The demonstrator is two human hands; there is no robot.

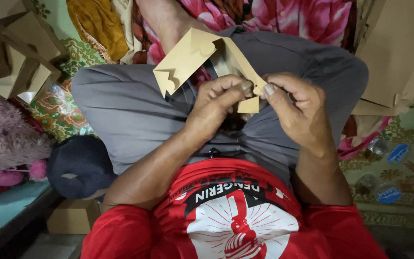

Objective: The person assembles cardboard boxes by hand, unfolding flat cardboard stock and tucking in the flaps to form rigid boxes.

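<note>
Folded brown cardboard boxes (13,52) stacked at the upper left. A pink fluffy cushion (3,144) below them, beside a dark navy cap (80,165). A flat brown cardboard sheet (398,52) at the upper right. Clear plastic cups with blue lids (389,177) on the patterned green mat (408,168).

A home floor turned into a small box-folding corner.

From my feed I see a living space: a patterned green carpet (410,139) underfoot, bright floral cloth (293,17) and a mustard garment (94,24) heaped nearby, and a fluffy pink cushion (3,136) beside a dark cap (80,165). Folded brown cardboard boxes (13,55) pile up at the left, flat cardboard sheets (396,52) lean at the right, and sealed plastic water cups (389,153) lie on the carpet. The person sits cross-legged among it all, which reads as piecework done at home.
</note>
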